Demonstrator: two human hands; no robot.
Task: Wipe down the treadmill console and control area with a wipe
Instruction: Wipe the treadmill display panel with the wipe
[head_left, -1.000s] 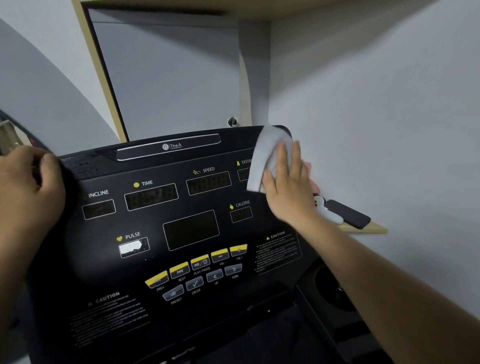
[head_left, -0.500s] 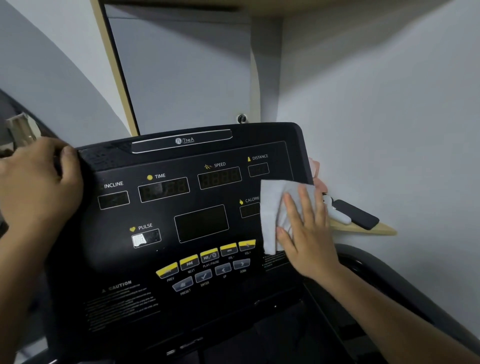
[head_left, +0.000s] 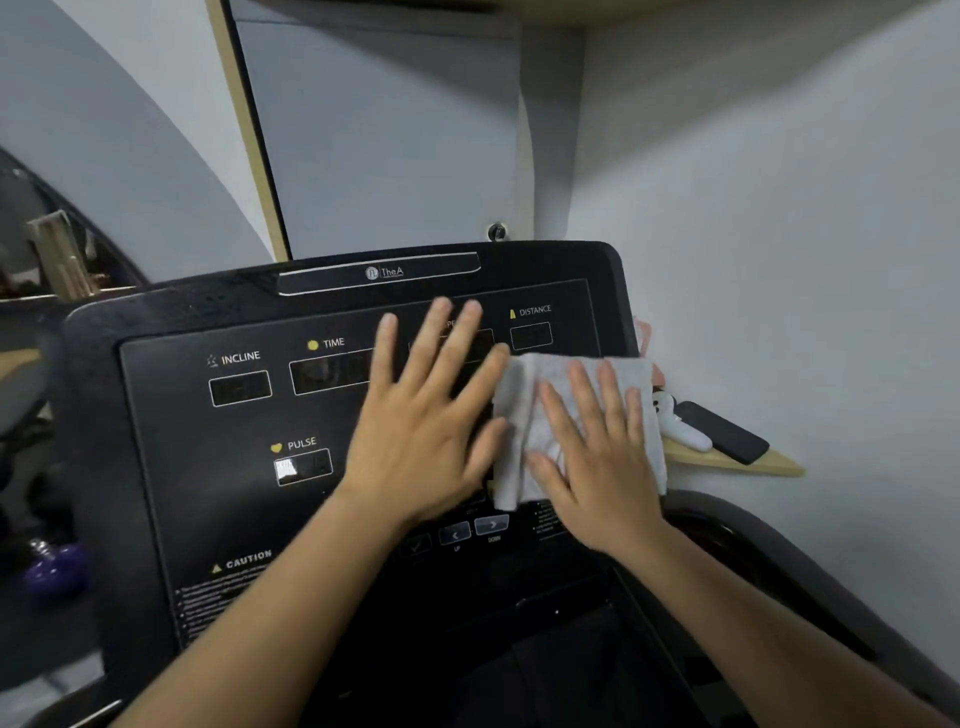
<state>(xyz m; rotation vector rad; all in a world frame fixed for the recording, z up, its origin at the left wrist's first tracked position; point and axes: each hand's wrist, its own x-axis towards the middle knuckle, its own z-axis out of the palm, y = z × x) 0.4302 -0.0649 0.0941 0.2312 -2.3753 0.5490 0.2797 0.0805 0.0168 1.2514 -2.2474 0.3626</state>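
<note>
Flat-fingered, two hands on one console (head_left: 171, 467): right hand (head_left: 597, 467) presses one wipe (head_left: 524, 415), left hand (head_left: 421, 431) bare.

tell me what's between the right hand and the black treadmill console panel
Head view: a white cloth wipe lies flat between the right hand and the black treadmill console panel, under its straight fingers.

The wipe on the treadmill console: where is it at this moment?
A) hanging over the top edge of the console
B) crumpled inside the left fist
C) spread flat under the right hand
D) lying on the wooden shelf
C: the wipe lies spread on the console under the flat right hand, below the DISTANCE display; the left hand beside it holds nothing.
</note>
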